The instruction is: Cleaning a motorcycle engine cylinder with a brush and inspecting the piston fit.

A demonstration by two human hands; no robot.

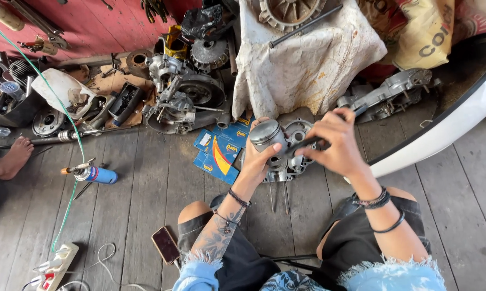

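Note:
My left hand (258, 156) grips a silver metal piston (266, 134) from below, crown tilted up and to the left. My right hand (335, 141) is closed around a dark slim hand tool (309, 143) whose tip meets the side of the piston. Both hands hover over a grey engine crankcase (297, 161) with two long studs sticking out toward me, lying on the wooden plank floor between my knees. Bracelets circle both wrists.
Flat blue boxes (219, 151) lie left of the crankcase. A larger engine assembly (181, 99) and scattered parts line the red wall. A blue gas torch (94, 173), a phone (165, 244), a power strip (57, 263), another person's bare foot (11, 159) and a white curved body panel (447, 129) surround me.

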